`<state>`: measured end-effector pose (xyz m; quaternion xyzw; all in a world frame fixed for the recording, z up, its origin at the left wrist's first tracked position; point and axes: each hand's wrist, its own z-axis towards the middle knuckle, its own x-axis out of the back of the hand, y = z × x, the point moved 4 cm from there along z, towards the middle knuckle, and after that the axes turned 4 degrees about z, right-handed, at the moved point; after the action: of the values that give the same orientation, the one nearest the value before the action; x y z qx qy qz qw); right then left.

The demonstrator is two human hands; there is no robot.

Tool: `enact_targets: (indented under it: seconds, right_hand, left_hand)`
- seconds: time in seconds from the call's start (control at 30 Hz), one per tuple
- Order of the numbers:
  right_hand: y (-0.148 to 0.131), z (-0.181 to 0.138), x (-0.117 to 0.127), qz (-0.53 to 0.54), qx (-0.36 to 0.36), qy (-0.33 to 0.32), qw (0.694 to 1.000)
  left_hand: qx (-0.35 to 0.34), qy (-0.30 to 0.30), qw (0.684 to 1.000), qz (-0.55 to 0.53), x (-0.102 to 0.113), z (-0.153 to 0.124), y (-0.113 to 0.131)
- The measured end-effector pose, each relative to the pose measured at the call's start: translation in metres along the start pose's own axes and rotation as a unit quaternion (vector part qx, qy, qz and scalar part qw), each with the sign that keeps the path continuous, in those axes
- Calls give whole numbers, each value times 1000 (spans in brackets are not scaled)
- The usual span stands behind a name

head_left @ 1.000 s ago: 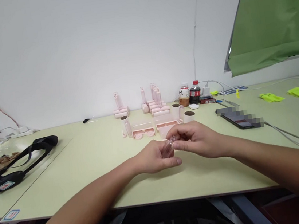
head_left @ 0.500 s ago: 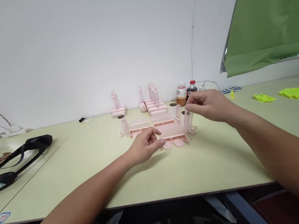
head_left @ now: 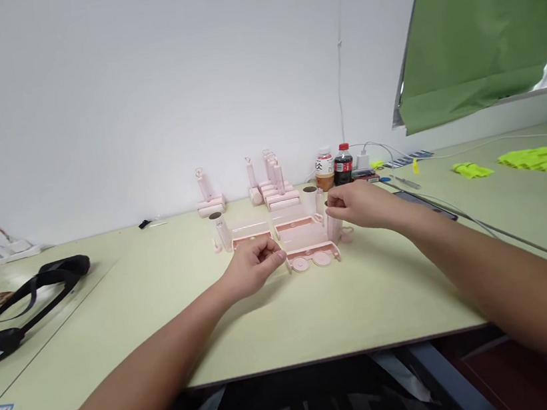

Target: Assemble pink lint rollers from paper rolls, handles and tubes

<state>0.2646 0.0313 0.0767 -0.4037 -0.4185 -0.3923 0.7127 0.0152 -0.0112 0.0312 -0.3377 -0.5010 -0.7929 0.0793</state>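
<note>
My right hand pinches the top of a clear pinkish tube, which stands upright at the right end of the nearest pink case. Its fingers cover the tube's top. That case lies open, with two round pink discs along its front. My left hand hovers at the case's left corner, fingers loosely curled and apart, holding nothing I can see; whether the thumb touches the case I cannot tell. Behind are another open pink case and one partly hidden by my left hand.
Upright tubes stand beside the left case. Several pink cylinder pieces line the wall, near two bottles. A phone and cables lie right, with yellow-green strips beyond. A black strap-like frame lies left.
My right hand has come down slightly with the clear tube, now lower beside the near case. My left fingers have drawn closer together. The whole view has shifted a little.
</note>
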Motion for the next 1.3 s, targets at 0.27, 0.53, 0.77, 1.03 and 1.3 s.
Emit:
enact_targets:
  seconds: [0.27,0.53,0.77,1.03,1.3]
  right_hand:
    - [5,1,-2,3,-5,10,1000]
    - [-3,-4,7,43,-9,80,996]
    - [-13,-9,13,91,0,121,989]
    - [-24,-11,17,147,33,151,977]
    - [-30,-11,8,192,53,122,972]
  left_hand:
    - [3,-1,1000,6,0,1,-2]
    - [1,27,999,37,17,3,3]
    - [13,208,968,142,89,47,8]
    - [152,169,839,494,164,146,-50]
    - [194,97,837,503,186,179,-102]
